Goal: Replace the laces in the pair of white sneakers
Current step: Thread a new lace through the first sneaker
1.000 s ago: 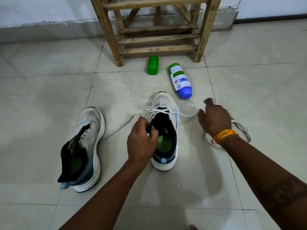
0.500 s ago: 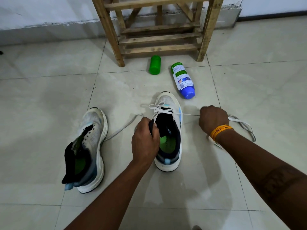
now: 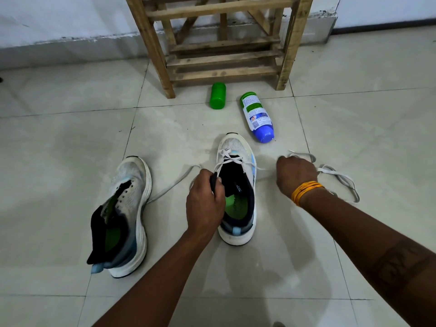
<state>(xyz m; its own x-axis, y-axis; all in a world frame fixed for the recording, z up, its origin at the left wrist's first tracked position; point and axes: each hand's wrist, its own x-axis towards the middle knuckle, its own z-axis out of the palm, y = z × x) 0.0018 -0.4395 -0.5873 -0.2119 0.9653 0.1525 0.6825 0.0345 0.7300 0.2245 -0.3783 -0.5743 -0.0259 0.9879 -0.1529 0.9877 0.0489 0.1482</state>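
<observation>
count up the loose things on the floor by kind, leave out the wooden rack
sneakers: 2 (one at left, one in the middle)
white laces: 2 (one threaded in the middle sneaker, one loose at right)
green cap: 1
bottle lying on its side: 1
total: 6

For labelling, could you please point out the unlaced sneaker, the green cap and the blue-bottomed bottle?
unlaced sneaker (image 3: 132, 182): head view, white upper.
green cap (image 3: 217, 95): head view, its side.
blue-bottomed bottle (image 3: 256, 114): head view, label.
</observation>
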